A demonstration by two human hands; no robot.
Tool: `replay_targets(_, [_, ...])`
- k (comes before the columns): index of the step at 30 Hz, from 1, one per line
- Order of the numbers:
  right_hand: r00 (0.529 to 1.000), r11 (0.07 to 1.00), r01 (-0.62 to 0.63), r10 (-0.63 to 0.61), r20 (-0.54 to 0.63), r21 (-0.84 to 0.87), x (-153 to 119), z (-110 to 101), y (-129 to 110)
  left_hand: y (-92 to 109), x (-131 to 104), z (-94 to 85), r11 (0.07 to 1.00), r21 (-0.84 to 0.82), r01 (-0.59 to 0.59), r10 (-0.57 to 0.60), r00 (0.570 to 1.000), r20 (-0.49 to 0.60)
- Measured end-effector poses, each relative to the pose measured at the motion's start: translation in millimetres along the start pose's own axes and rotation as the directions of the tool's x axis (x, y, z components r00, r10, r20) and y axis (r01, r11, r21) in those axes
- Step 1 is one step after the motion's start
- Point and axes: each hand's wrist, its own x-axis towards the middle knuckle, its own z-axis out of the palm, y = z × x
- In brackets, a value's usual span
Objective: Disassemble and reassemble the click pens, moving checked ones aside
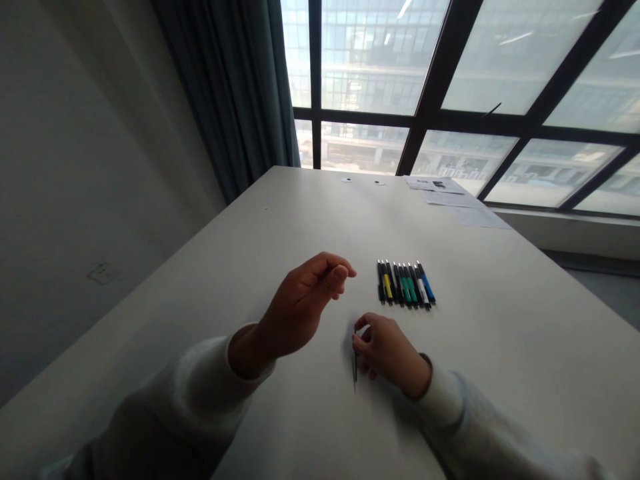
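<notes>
Left side: pale wall (65,153), wall socket (103,273) low on it, then dark blue-grey curtain (240,87) hanging down behind the table. White table (225,280) runs from the near edge of the view back to the window.

Left hand (300,307), light sleeve (200,393), is held above the table near the middle. Fingers bent inward, thumb drawn up beside them. Can't tell from this angle if thumb and fingertips are pressed together.

Two small white items (347,180) at the far table edge.

Thin dark stick (355,367): near centre, over the table, in front of the pen row, lower end pointing toward the person. Right hand (387,350) has it pinched by the upper end, thumb against forefinger.

Pen row (405,288) just beyond the right hand: pens side by side, silvery ends away from the person. Colours: black, yellow, black, green, white, blue.

Printed papers (445,193) overlap at the far right edge. Dark-framed window (480,73) behind everything.
</notes>
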Motion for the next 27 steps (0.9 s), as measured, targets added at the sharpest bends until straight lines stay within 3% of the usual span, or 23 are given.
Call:
replay_targets(4, [0.985,0.976,0.128,-0.147,-0.094,-0.177,-2.1,1.1,2.1,-0.3,-0.8,-0.3,1.0,0.0,0.002,-0.002,1.0,0.026])
replay_targets(9, [0.931,0.846,0.284,-0.356,-0.08,-0.451,-6.7,7.4,1.0,-2.7,-1.2,-2.0,1.0,0.03,-0.01,0.008,0.998,0.056])
replay_targets(14, [0.754,0.593,0.555,-0.655,0.05,-0.583,-6.1,21.4,1.4,-4.5,1.3,-3.2,0.999,0.051,-0.006,0.004,0.999,0.054])
replay_targets(17, [0.688,0.46,0.619,-0.708,0.157,-0.637,1.4,28.2,4.3,-5.2,2.3,-3.5,0.997,0.075,-0.002,-0.001,0.999,0.047])
replay_targets(20, [0.7,0.446,0.608,-0.691,0.179,-0.657,6.3,31.0,4.7,-5.7,2.6,-3.8,0.994,0.105,-0.015,0.012,0.999,0.03])
replay_targets(27, [0.867,0.592,0.437,-0.477,0.143,-0.677,-7.6,33.7,-1.3,-3.3,4.0,-5.3,0.984,0.179,0.019,-0.015,1.0,-0.026])
